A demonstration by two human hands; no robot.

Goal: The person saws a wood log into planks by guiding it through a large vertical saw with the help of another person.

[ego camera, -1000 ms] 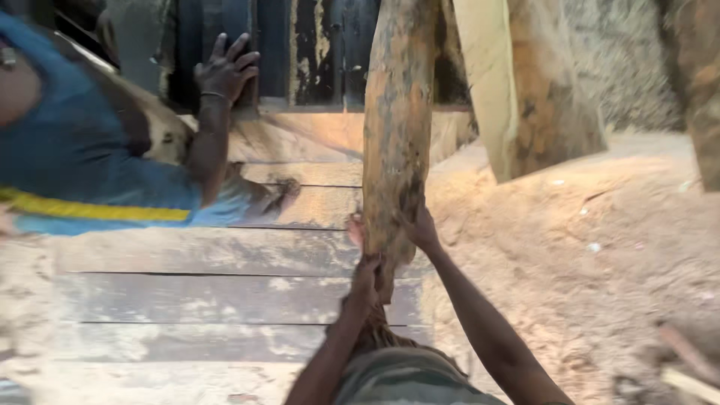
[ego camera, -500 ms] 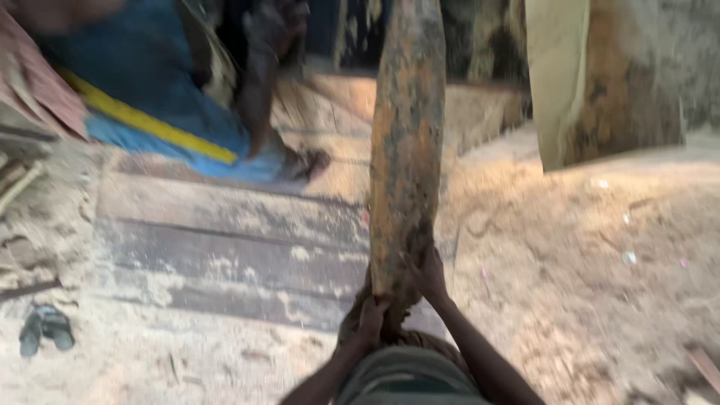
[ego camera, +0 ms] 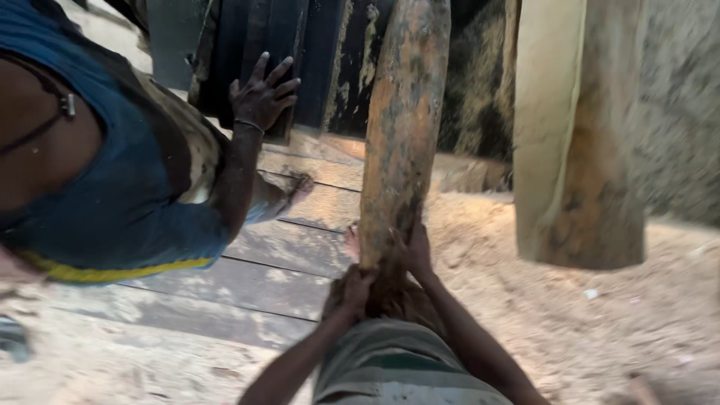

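Log, long and rounded, brownish with grey and orange patches, stands almost upright in the middle of the view and leans a little to the right at its top. Its lower end is at the person's body, just above the striped cloth at the waist. The left hand is closed around the bottom of the log from the left side, the fingers curled on the wood. The right hand presses on the lower right side of the log, a little higher, with fingers spread along the bark; it seems to grip, but the blur makes the fingertips unclear.

To the left of the log lie grey wooden planks, running side by side, with their right edge ending near the log's foot. To the right is loose sawdust ground, open and free of big things until a thick pale timber post that stands well apart from the log. Behind the log is a dark wall of boards.

Another person in a blue shirt bends at the left, with one open hand flat against the dark boards, near the log but not touching it.
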